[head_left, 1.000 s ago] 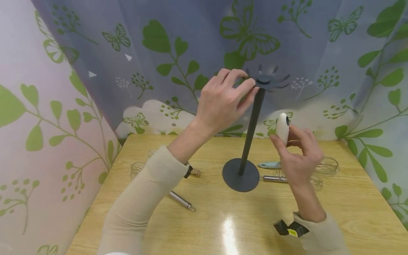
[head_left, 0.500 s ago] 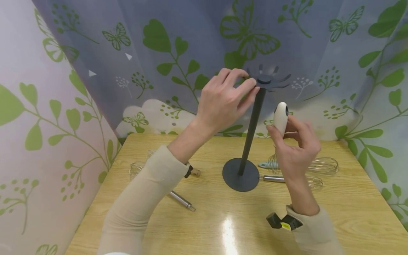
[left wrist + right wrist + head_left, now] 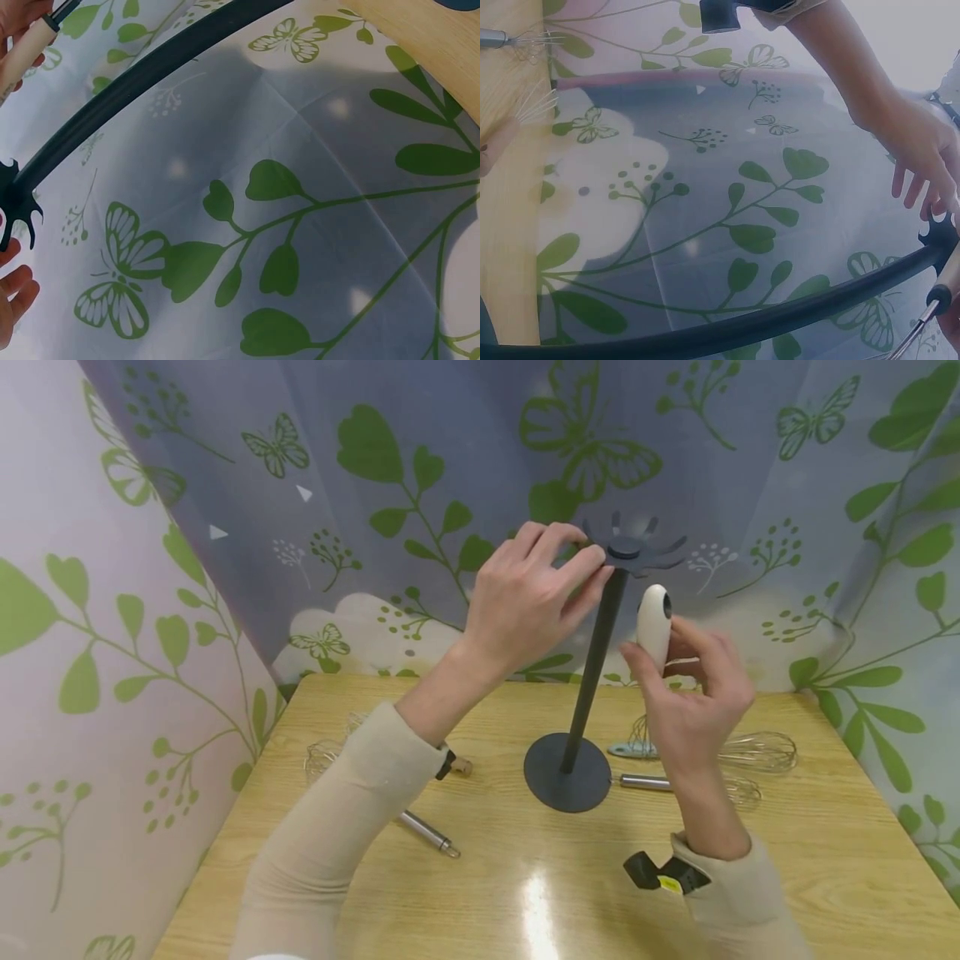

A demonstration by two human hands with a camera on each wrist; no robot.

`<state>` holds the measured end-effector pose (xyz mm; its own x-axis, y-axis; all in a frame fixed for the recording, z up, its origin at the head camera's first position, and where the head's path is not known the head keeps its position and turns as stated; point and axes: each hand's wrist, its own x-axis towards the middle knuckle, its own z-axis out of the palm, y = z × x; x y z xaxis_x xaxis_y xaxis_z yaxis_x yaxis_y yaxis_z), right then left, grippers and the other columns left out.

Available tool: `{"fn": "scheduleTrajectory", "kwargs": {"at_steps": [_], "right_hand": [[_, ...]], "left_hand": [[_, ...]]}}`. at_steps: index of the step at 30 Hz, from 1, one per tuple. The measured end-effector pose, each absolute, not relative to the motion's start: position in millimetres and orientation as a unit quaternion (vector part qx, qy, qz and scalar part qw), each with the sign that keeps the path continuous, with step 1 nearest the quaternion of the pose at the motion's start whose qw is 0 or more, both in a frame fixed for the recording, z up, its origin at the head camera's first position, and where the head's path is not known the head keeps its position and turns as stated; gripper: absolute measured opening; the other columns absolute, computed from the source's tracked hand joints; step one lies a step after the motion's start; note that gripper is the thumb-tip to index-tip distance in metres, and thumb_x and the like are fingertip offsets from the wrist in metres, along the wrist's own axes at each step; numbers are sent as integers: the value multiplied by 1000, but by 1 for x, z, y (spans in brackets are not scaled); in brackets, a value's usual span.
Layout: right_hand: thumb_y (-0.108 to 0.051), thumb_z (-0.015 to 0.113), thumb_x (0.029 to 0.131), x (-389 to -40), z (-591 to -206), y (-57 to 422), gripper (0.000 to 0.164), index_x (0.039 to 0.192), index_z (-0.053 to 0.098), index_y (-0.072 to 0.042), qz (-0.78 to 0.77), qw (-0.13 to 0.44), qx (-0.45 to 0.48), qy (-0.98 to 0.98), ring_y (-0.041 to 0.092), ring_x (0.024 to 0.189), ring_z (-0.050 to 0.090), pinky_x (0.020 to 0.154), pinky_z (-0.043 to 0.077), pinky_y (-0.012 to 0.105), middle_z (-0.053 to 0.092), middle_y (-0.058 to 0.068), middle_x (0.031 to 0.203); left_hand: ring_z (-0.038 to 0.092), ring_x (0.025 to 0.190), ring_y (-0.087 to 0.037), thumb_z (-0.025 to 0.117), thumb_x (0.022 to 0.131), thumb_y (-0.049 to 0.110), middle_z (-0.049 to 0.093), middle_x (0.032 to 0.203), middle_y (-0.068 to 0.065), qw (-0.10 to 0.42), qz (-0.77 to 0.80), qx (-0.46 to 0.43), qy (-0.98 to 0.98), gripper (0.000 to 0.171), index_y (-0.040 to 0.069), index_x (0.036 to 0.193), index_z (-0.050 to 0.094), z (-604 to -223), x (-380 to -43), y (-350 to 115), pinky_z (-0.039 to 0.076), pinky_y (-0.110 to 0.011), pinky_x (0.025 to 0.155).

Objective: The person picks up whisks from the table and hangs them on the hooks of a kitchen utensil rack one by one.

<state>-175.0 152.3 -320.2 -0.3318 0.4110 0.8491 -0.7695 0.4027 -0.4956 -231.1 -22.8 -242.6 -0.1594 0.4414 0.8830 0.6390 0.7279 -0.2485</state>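
Note:
A dark utensil stand [image 3: 595, 664] with a round base and a ring of upturned hooks stands upright on the table. My left hand [image 3: 525, 593] pinches the left edge of the hook ring [image 3: 637, 558]. To the right of the pole, my right hand [image 3: 697, 702] grips a whisk by its white handle [image 3: 654, 627]. The handle's end with a dark hole points up, below hook height and apart from the stand. Its wires hang down, mostly hidden behind the hand. The right wrist view catches the whisk's dark collar [image 3: 940, 295] and the left hand [image 3: 922, 150] at the hooks.
Right of the base lie a blue-handled whisk [image 3: 761, 752] and a steel-handled whisk [image 3: 645, 782]. Left of it lie another steel-handled whisk [image 3: 427, 833] and a wooden-handled one [image 3: 462, 767], partly under the left arm. Patterned curtains [image 3: 450, 435] enclose the wooden table [image 3: 480, 893].
My right hand has raised the whisk and brought it leftward, closer to the stand's pole. The left hand has stayed on the hook ring.

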Motion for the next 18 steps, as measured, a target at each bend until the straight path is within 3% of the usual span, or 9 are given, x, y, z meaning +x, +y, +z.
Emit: {"fn": "scheduleTrajectory", "kwargs": {"at_steps": [12,18], "right_hand": [[-32,96,78,-177,-309,148,50,107,80,5,524,568,129,-621,-4,80,67,68,54,8,66,-21,92],[-25,96,77,-179,-306,145,44,106,80,4,520,573,125,-621,-4,79,67,68,54,8,66,-22,92]], "left_hand": [[70,97,-25,50,112,36,76,110,-5,548,-90,-358,-751,33,20,101,77,-243,-231,-23,60,-33,78],[70,98,-25,49,112,36,76,110,-5,545,-92,-360,-752,34,20,102,77,-242,-232,-24,60,-33,78]]}}
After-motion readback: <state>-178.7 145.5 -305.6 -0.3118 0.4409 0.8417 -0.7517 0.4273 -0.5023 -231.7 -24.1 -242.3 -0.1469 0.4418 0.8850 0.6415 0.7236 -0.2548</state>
